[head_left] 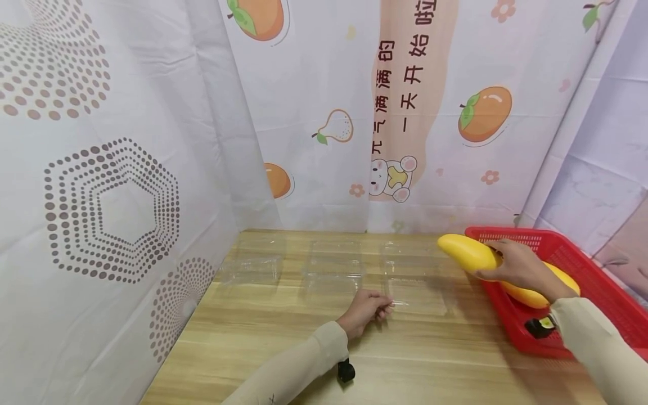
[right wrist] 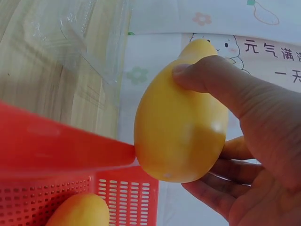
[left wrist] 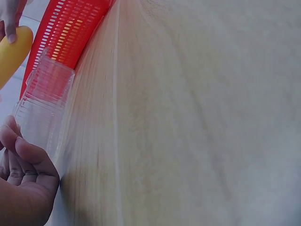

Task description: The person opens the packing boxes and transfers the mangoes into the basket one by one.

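My right hand (head_left: pixel 523 270) grips a large yellow mango (head_left: pixel 467 252) over the left rim of the red basket (head_left: pixel 602 281). In the right wrist view the thumb lies on top of the mango (right wrist: pixel 181 127) and the other fingers are underneath. A second yellow mango (head_left: pixel 529 295) lies inside the basket, partly covered by the right arm. At the near left corner of the rightmost clear plastic box (head_left: pixel 417 289), my left hand (head_left: pixel 365 312) pinches the edge. That box has its lid up, and in the left wrist view the fingers (left wrist: pixel 30 153) are curled beside it.
Two more clear plastic boxes stand in a row to the left, a middle one (head_left: pixel 333 281) and a far left one (head_left: pixel 253 270). Printed curtains (head_left: pixel 314 84) hang behind and beside the wooden table (head_left: pixel 243 343).
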`<state>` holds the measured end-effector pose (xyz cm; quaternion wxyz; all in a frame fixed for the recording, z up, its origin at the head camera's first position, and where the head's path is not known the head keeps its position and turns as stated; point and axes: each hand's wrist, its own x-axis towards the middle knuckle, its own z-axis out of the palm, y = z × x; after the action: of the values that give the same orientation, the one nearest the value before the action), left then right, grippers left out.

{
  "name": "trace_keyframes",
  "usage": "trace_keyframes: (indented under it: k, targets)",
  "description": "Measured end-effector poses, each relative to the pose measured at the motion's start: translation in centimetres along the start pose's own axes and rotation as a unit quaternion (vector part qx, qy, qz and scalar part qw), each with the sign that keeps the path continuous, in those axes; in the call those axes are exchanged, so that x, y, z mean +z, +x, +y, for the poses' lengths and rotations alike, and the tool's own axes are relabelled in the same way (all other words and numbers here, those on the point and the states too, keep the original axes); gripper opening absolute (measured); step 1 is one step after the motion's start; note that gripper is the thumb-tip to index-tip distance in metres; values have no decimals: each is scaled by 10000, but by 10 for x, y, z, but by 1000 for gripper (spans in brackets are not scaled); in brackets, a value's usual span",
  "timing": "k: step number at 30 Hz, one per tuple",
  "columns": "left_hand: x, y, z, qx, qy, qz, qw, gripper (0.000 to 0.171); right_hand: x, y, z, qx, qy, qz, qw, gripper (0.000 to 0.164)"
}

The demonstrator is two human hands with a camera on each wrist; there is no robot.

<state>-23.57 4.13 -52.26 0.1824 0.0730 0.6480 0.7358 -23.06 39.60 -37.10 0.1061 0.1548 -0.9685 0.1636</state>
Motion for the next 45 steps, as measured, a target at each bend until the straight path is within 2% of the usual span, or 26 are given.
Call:
trace_keyframes:
  k: [9,25,29,36,45]
  targets:
    - [1,0,-1,36,-20,32,10000,15,-10,-6,14,281,-57,-163,9995,84]
    - [2,-1,0,32,-55,72,10000,14,-22,-26,42,610,-194,-286,9975,85]
    - [2,-1,1,33,-44,84,9999,14,-22,-32,47,619,-275,-298,9973,85]
    - [2,-2,-2,7,-28,7,10000,17,-22,-46,57,888,-298,-558,9940,91]
    - [-1,-4,1,-6,10,-45,10000,20,-18,-62,71,970,-298,-600,9930,97]
